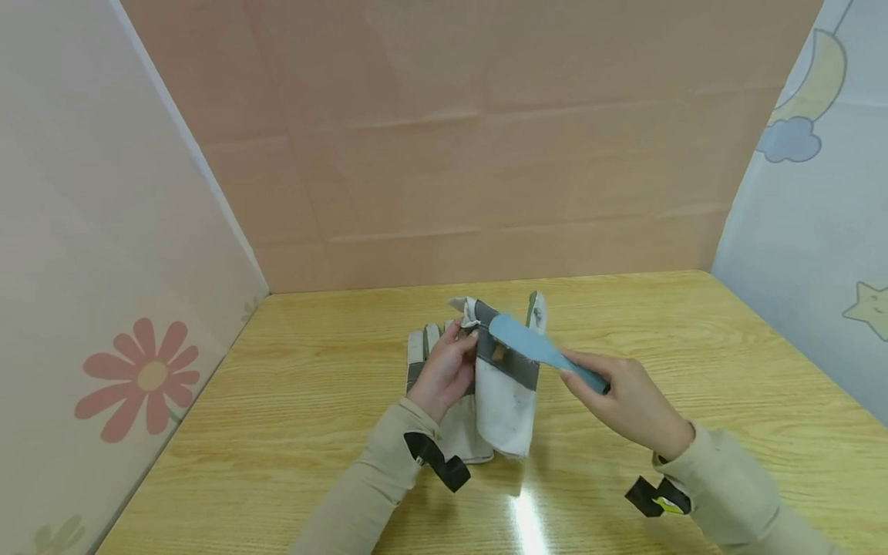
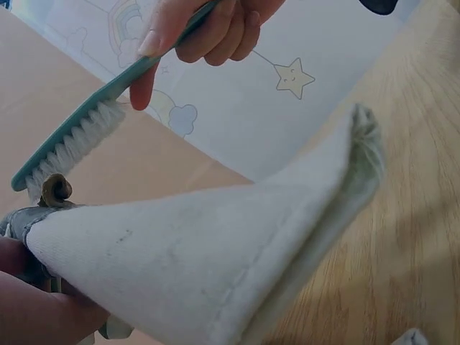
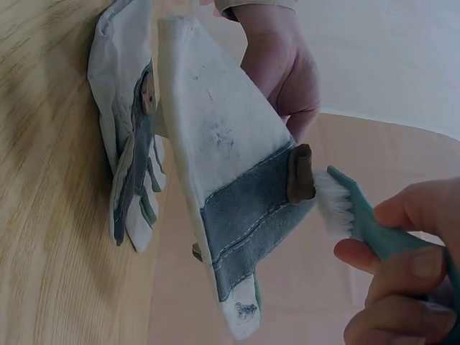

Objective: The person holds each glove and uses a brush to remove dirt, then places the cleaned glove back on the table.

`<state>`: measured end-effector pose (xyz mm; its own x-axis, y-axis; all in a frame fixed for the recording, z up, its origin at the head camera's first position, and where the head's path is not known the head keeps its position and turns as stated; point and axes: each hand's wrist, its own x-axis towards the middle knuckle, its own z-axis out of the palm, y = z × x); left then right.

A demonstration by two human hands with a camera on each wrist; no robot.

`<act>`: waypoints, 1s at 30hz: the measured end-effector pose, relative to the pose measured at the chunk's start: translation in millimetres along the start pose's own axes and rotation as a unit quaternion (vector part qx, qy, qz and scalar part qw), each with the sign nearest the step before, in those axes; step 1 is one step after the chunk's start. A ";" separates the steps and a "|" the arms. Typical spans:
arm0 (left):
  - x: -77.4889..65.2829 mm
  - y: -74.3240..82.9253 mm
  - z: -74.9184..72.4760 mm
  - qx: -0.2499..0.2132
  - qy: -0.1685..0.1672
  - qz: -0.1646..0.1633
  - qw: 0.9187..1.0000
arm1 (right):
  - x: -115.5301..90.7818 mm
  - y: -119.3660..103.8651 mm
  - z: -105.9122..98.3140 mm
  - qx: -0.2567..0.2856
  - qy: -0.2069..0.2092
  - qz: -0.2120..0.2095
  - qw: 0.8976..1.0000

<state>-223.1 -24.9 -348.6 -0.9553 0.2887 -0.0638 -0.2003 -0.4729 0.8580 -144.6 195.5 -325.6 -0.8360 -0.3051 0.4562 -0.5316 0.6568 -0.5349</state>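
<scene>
My left hand (image 1: 447, 374) grips a white and grey work glove (image 1: 505, 408) near its fingers, holding it up off the table. On the glove's grey band sits a small curled brown piece (image 3: 301, 175), its material unclear. By the handle, my right hand (image 1: 627, 401) holds a blue-green brush (image 1: 523, 339). Its white bristles (image 2: 75, 147) meet the glove at the brown piece, as both wrist views show. A second similar glove (image 3: 122, 86) lies on the table, partly hidden behind the left hand and the held glove.
The wood-grain table (image 1: 312, 462) runs back to a plain brownish-orange backdrop (image 1: 486, 154). Pale panels with printed pictures stand at the left (image 1: 104, 193) and right (image 1: 819, 231). A black camera mount sits on each wrist.
</scene>
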 end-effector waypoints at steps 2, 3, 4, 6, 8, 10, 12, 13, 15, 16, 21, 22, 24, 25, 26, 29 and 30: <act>0.2 0.3 -0.5 0.003 0.005 0.003 1.000 | -0.3 0.3 -0.7 -0.002 -0.007 0.000 1.000; 0.1 0.7 -0.3 0.001 0.007 0.003 1.000 | -0.7 0.4 -1.2 -0.002 -0.010 0.002 1.000; -0.1 0.9 -0.1 -0.002 0.009 0.002 1.000 | -1.1 0.2 -2.1 -0.003 -0.011 0.004 1.000; -0.7 0.9 0.1 -0.001 0.008 0.001 1.000 | -1.8 0.2 -3.6 -0.003 -0.003 0.003 1.000; -1.0 1.2 0.8 -0.005 0.008 -0.002 1.000 | -2.3 0.1 -5.3 -0.004 0.011 0.007 1.000; -1.2 1.1 0.7 -0.005 0.008 -0.002 1.000 | -2.5 -0.2 -6.5 -0.002 0.027 0.009 1.000; -0.7 0.3 -0.4 -0.004 0.007 0.001 1.000 | -2.1 -0.1 -6.2 -0.001 0.041 0.009 0.999; -0.5 -0.9 -1.7 -0.002 0.002 0.007 1.000 | -1.8 -0.1 -5.6 0.000 0.043 0.008 0.999; 0.1 -3.3 -4.0 -0.002 -0.005 0.015 1.000 | -1.8 -0.3 -3.2 0.006 0.043 0.000 0.999; 1.5 -5.9 -7.5 -0.007 -0.019 0.023 1.000 | -2.0 -0.4 -1.6 0.008 0.039 -0.005 0.999; 2.5 -7.2 -9.0 -0.015 -0.023 0.027 0.999 | -3.9 0.3 3.9 0.007 0.021 -0.018 1.000; 2.2 -5.9 -8.0 -0.017 -0.017 0.024 0.999 | -4.3 0.8 3.9 0.004 0.020 -0.016 1.000; 0.6 -1.7 -3.5 -0.015 0.006 0.012 1.000 | -5.1 1.9 3.2 -0.003 0.024 -0.012 1.000; 0.1 -0.4 -2.6 -0.017 0.010 0.010 1.000 | -5.3 2.5 2.5 -0.006 0.025 -0.009 1.000; -0.4 1.1 -1.6 -0.019 0.016 0.006 1.000 | -5.7 3.2 1.7 -0.008 0.026 -0.006 1.000; -1.8 2.9 -0.7 -0.025 0.021 -0.001 0.999 | -6.5 3.8 -0.4 -0.009 0.031 0.002 0.999; -2.2 3.2 -0.5 -0.029 0.023 -0.004 0.999 | -6.5 3.8 -0.6 -0.006 0.032 0.002 0.999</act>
<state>-221.8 -27.5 -346.0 -0.9624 0.2549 -0.0941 -0.2184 -0.5194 0.8261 -141.1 200.4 -330.2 -0.8280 -0.2579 0.4979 -0.5254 0.6669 -0.5284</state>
